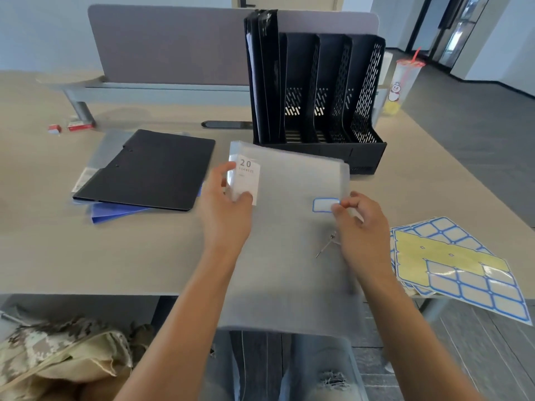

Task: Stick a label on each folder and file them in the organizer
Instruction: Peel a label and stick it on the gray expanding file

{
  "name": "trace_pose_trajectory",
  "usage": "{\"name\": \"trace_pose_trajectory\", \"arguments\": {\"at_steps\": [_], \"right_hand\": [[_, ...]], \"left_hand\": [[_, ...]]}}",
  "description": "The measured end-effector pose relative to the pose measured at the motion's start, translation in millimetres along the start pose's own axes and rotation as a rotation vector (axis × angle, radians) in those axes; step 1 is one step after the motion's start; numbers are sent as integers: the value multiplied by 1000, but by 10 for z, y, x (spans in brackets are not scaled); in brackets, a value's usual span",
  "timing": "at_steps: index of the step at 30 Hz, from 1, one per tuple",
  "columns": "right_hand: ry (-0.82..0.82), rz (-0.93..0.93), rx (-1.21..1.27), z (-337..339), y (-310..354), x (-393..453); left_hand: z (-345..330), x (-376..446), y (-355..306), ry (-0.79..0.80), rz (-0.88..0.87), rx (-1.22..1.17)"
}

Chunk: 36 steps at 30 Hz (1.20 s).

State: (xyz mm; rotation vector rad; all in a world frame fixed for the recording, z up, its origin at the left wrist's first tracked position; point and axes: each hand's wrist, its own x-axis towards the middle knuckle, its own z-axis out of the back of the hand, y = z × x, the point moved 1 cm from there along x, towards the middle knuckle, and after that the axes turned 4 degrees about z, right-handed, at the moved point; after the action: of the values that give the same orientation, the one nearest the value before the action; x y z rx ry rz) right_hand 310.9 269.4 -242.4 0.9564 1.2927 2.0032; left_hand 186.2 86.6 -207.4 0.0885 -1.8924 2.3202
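Observation:
A translucent grey folder (289,256) is held tilted over the table's front edge. My left hand (227,209) grips its left side near a white "20 pockets" tag (248,176). My right hand (360,224) grips the right edge, thumb beside a blue-bordered label (323,205) stuck on the cover. The black mesh organizer (333,134) stands behind, with black folders (263,76) upright in its leftmost slot. Further left a black folder (150,169) lies on a blue folder (115,212) and a clear one.
Sheets of blue-bordered labels (460,270) lie at the table's right edge. A plastic cup with a straw (401,85) stands right of the organizer. Small red boxes (78,125) sit at far left. A camouflage bag (58,354) lies below the table.

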Motion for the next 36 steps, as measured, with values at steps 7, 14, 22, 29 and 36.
{"name": "trace_pose_trajectory", "arguments": {"at_steps": [7,14,22,29,36], "right_hand": [[-56,123,275,256,559,97],[-100,317,438,479,1070,269],[-69,429,388,465,1163,256],[25,456,384,620,1095,194],[-109,402,412,852,1152,223]], "left_hand": [[150,-198,-412,-38,-279,-187],[223,-204,-829,-93,-380,-263],[177,-443,-1335,-212,-815,20],[-98,-315,-1917,211,-913,401],[-181,-328,-1988,246,-818,468]]}}
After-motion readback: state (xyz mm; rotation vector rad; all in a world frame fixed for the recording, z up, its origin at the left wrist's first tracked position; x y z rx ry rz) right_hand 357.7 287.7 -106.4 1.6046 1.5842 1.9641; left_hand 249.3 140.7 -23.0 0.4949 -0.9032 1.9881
